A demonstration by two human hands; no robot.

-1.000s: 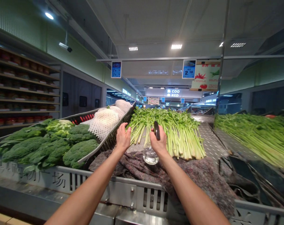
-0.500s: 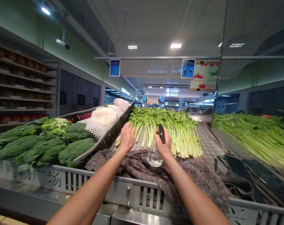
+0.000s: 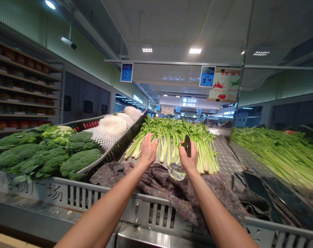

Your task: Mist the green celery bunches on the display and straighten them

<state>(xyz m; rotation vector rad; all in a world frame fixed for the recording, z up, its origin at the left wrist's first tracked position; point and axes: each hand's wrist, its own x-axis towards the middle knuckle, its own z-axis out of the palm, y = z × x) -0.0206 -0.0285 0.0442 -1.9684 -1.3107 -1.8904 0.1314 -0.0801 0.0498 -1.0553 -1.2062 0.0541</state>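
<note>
While the right hand [image 3: 189,158] is gripping the tilted bottle [image 3: 177,168] in front of the celery [image 3: 171,130], the left hand [image 3: 148,151] is hovering half-curled, seemingly holding nothing. A weak grip could be letting the bottle fall and bruise the celery. The cloth [image 3: 156,182] is lying bunched below; the crate [image 3: 120,145] is walling off the left, beside broccoli [image 3: 53,156].

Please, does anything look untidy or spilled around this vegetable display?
The mottled grey-brown cloth looks untidy: it lies crumpled in front of the long pale-green celery stalks and hangs over the grey slotted front wall. I see no spill.
</note>
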